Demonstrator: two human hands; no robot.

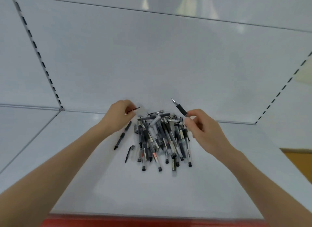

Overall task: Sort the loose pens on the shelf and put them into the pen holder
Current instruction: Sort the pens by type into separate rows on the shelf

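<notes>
White shelf [168, 193]; pens [160, 138] were heaped at centre frame.
A refill [134, 109] was pinched by the left hand [118, 116], a pen [179, 107] by the right hand [200, 128]; either could be dropped if loosened.

Glossy grey-white shelf [168, 193]. Red front strip [135, 221] along its near edge. White rails [39, 56] with regular black slots, dashed look. Mixed pen pile [162, 138]: black and clear barrels, grey caps, white labels, one orange-red mark. The raised pen [181, 109]: black sleeve, silver tip. The thin refill [134, 109]: dark, reddish. The lone pen [122, 136]: all black. The loose cap [128, 153]: black clip, clear body.
</notes>
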